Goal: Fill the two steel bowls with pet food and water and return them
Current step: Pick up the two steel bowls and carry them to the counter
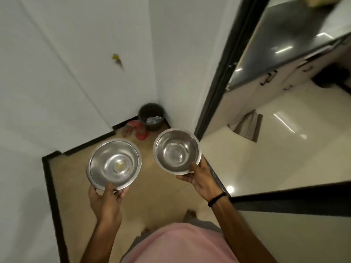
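Steel bowls: two round, shiny bowls, carried in the air above the beige floor [155, 188], side by side and apart. The wider steel bowl [114, 164] is at left; the deeper steel bowl [177, 151] is at right and a little farther.
Contents: the wider steel bowl shows only a few pale crumbs at its bottom. The deeper steel bowl looks bare, though I cannot tell whether a film of water lies in it.
Done: by the look of it, both bowls are picked up and no more than that.
Left to do: food into one, water into the other, then both set back in their place, so nearly the whole task.
Left hand: the left hand [106, 198] grips the near rim of the wider steel bowl, thumb over the edge, fingers curled beneath.
Right hand: the right hand [199, 179], with a black wristband [217, 199], pinches the near rim of the deeper steel bowl the same way.
Way ahead: past the black door frame [218, 82] at right, a dark glossy bench [284, 44] stands far off, likely where filling happens.
Corner: a dark round bin [154, 127] and red sandals [136, 131] sit far left.
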